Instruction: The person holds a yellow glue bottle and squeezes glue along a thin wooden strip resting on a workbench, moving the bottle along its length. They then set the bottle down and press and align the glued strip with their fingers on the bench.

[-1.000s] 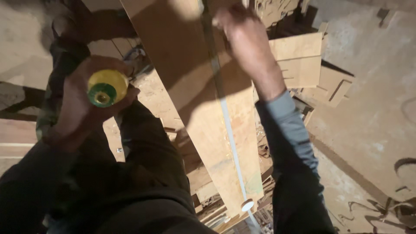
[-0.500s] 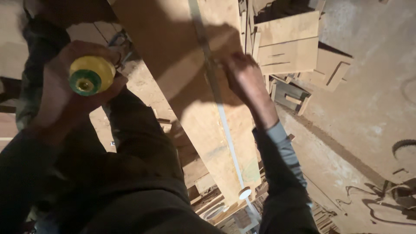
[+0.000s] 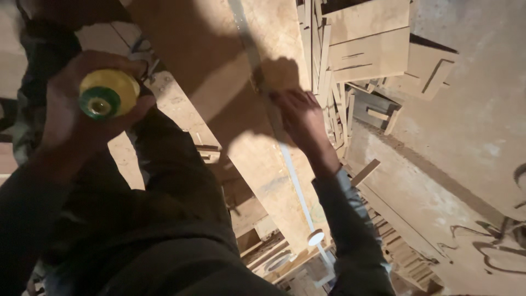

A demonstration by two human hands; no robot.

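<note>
My left hand [image 3: 82, 115] grips a yellow bottle with a green cap [image 3: 107, 94], held up at the left above my dark trouser leg. My right hand [image 3: 300, 118] presses flat on a long wooden board [image 3: 257, 159] that runs from the top centre down to the lower right. Its fingers rest on a pale strip [image 3: 296, 186] lying along the board's right edge. The strip runs under the hand and down to a small white round piece [image 3: 316, 237] near the board's lower end.
Cut wooden panels and offcuts [image 3: 372, 55] are stacked at the upper right. A large flat sheet with dark scribbles [image 3: 482, 230] fills the right side. More wood pieces [image 3: 274, 257] lie below the board, and a narrower plank [image 3: 181, 115] lies beside my leg.
My right hand has slid down the strip toward me along the board. My left hand with the bottle has stayed at the left, shifting slightly.
</note>
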